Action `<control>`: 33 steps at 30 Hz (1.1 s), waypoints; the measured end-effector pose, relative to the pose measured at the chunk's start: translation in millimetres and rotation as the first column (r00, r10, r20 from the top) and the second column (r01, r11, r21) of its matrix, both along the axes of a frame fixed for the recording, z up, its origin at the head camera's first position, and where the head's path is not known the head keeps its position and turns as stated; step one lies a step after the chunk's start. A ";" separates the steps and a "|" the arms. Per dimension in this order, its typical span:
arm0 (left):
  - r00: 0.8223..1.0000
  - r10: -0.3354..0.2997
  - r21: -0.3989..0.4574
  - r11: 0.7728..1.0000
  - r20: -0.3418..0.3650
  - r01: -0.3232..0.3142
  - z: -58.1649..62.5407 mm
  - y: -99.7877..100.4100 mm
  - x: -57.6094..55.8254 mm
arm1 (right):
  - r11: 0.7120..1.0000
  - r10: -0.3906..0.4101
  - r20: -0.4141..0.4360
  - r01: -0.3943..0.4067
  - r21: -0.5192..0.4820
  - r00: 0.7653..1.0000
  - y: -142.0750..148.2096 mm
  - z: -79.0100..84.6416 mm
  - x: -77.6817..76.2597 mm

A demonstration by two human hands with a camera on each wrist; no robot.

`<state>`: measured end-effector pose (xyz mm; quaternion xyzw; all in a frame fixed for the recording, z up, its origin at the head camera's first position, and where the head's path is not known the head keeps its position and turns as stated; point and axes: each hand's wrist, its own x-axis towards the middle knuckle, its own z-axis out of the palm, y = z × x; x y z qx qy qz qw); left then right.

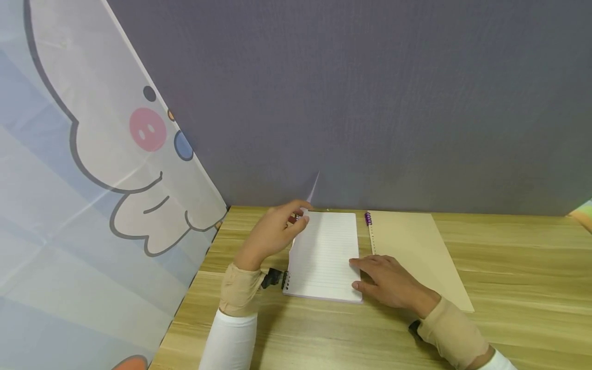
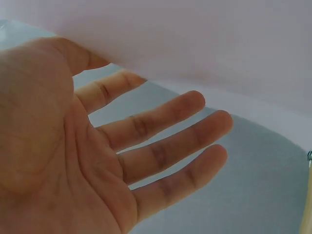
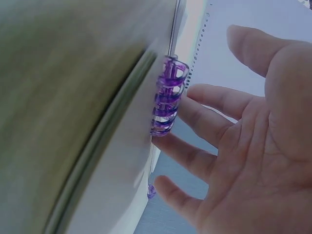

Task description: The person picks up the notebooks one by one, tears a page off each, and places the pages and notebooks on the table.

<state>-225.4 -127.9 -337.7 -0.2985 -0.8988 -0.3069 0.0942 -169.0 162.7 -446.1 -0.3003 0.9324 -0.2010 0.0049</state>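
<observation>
Currently, head view: open notebook [image 1: 326,257] lies flat on the wooden tabletop [image 1: 509,288], close to the grey back wall [image 1: 370,103]. Left hand [image 1: 273,231] is at the notebook's far left corner and lifts a loose sheet [image 1: 313,191], thumb and forefinger pinching its edge; the sheet stands nearly edge-on to the camera. Right hand [image 1: 388,281] lies flat, fingers straight, fingertips pressing the lined page's near right corner, palm over the spine area. Tan cover [image 1: 411,252] is folded out to the right, flat on the tabletop. Purple binding ring [image 1: 368,219] sits at the far end of the spine. Cartoon-print curtain [image 1: 92,180] hangs on the left.

Left wrist view: left hand [image 2: 97,146] palm-on, four fingers spread and relaxed; the sheet [image 2: 195,44] runs over the thumb. Grip contact is hidden here, probably a light thumb pinch.

Right wrist view: right hand [image 3: 253,146] with fingers extended, grip released, holding nothing. Purple binding ring [image 3: 168,95] is just beside the fingertips, at the edge of the tan cover [image 3: 73,122]; punched holes of the notebook [image 3: 243,29] visible behind. Blurred.
</observation>
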 end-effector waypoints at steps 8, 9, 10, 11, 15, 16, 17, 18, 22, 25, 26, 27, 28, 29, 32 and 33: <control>0.997 0.075 -0.010 0.997 0.021 -0.074 10.8 -21.2 3.7 | 1.000 -0.016 -0.007 0.016 0.020 1.000 0.5 1.5 -2.3; 0.996 0.082 -0.005 0.997 0.021 -0.082 11.9 -24.0 4.1 | 1.000 -0.018 -0.008 0.018 0.021 1.000 0.6 1.6 -2.7; 0.996 0.086 0.001 0.996 0.022 -0.086 12.7 -26.7 4.2 | 0.999 -0.022 -0.009 0.022 0.024 1.000 1.0 1.7 -2.7; 0.996 0.090 0.006 0.996 0.024 -0.090 13.3 -29.2 4.3 | 0.999 -0.026 -0.007 0.026 0.025 1.000 1.7 1.7 -2.3; 0.993 0.117 -0.003 0.993 0.020 -0.117 14.0 -37.7 4.3 | 0.999 -0.037 -0.024 0.037 0.003 0.999 5.3 1.7 -0.3; 0.992 0.128 -0.014 0.992 0.007 -0.128 14.2 -39.9 4.3 | 0.999 -0.038 -0.029 0.038 0.000 0.999 6.3 1.7 0.3; 0.990 0.140 -0.023 0.990 -0.010 -0.140 14.5 -42.0 4.5 | 0.999 -0.037 -0.035 0.036 -0.006 0.999 7.0 1.7 0.5; 0.989 0.149 -0.030 0.988 -0.024 -0.150 15.0 -44.3 4.8 | 0.999 -0.035 -0.045 0.034 -0.012 0.998 7.5 1.7 0.4; 0.981 0.184 -0.048 0.981 -0.063 -0.187 18.0 -54.8 5.6 | 0.999 -0.023 -0.066 0.021 -0.025 0.998 7.5 2.0 -1.5; 0.976 0.214 -0.064 0.974 -0.043 -0.217 19.4 -63.3 5.6 | 0.999 -0.014 -0.085 0.011 -0.032 0.996 6.9 2.3 -3.3; 0.973 0.229 -0.073 0.970 -0.031 -0.230 19.7 -65.9 5.6 | 0.999 -0.013 -0.091 0.010 -0.032 0.996 6.6 2.3 -3.7; 0.970 0.241 -0.080 0.967 -0.018 -0.242 19.9 -68.5 5.6 | 0.999 -0.012 -0.093 0.009 -0.032 0.996 6.6 2.5 -3.9; 0.968 0.252 -0.085 0.964 -0.002 -0.252 19.9 -70.8 5.6 | 0.999 -0.012 -0.095 0.009 -0.031 0.995 6.6 2.7 -4.1; 0.965 0.262 -0.092 0.961 0.012 -0.260 19.6 -73.1 5.5 | 0.999 -0.012 -0.097 0.009 -0.032 0.995 6.7 2.9 -4.2; 0.958 0.282 -0.108 0.955 0.043 -0.276 19.3 -79.4 5.8 | 0.999 -0.015 -0.100 0.012 -0.034 0.995 6.3 2.9 -4.4; 0.957 0.287 -0.112 0.953 0.047 -0.280 19.1 -81.5 5.9 | 0.999 -0.017 -0.101 0.013 -0.035 0.995 6.2 2.8 -4.5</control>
